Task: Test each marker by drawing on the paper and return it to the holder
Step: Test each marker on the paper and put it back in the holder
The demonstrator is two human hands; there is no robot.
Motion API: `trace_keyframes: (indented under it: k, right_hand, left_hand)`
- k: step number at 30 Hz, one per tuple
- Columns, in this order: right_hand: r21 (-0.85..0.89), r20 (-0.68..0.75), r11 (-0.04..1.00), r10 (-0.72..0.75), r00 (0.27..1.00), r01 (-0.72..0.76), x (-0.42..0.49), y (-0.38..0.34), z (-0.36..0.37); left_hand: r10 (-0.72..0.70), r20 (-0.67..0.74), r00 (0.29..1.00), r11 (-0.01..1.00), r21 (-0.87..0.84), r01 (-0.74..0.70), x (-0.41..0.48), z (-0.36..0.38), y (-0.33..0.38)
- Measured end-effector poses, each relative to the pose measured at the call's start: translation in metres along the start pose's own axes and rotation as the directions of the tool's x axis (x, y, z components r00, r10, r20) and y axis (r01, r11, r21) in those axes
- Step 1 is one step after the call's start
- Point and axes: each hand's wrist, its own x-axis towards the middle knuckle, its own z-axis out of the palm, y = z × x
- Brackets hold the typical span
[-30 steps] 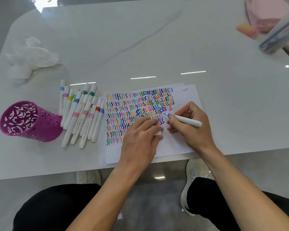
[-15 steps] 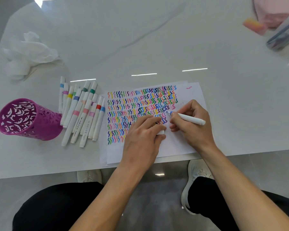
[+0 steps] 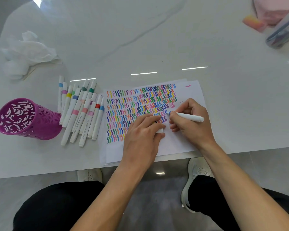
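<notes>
In front of me a glossy white table [image 3: 157, 39] with faint grey veins mirrors three thin strips of light [image 3: 143, 73], and below its near edge I see a grey polished floor [image 3: 148, 194].

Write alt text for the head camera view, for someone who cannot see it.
The right hand draws with a blue-tipped white marker on a paper filled with rows of coloured squiggles, while the left hand rests on the sheet pinching a white cap. To the left, capped markers lie on the white table beside a purple holder.
</notes>
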Motion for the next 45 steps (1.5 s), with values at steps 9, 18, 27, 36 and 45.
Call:
trace_keyframes:
  k: [9, 18, 27, 36, 45]
  right_hand:
    - [-0.040, -0.022, 0.999, -0.002, 1.000, 0.002, -0.003, 0.002, 0.001]
    - [0.242, -0.036, 0.970, 0.005, 0.999, 0.004, -0.008, -0.010, 0.000]
    - [0.289, -0.079, 0.952, -0.084, 0.993, 0.103, -0.031, -0.021, -0.002]
    - [0.354, 0.037, 0.931, -0.109, 0.993, 0.089, -0.054, -0.034, 0.014]
    - [0.307, 0.095, 0.947, -0.125, 0.988, 0.090, -0.058, -0.032, 0.031]
  left_hand:
    - [-0.008, -0.009, 1.000, 1.000, 0.000, 0.008, -0.002, 0.001, 0.000]
    - [-0.039, -0.044, 0.998, 0.999, -0.010, 0.039, -0.006, -0.005, 0.005]
    - [-0.225, -0.085, 0.971, 0.949, -0.244, 0.198, -0.015, -0.030, 0.004]
    - [-0.419, 0.080, 0.905, 0.732, -0.559, 0.388, -0.032, -0.048, -0.004]
    - [-0.410, 0.106, 0.906, 0.689, -0.615, 0.384, -0.040, -0.059, -0.007]
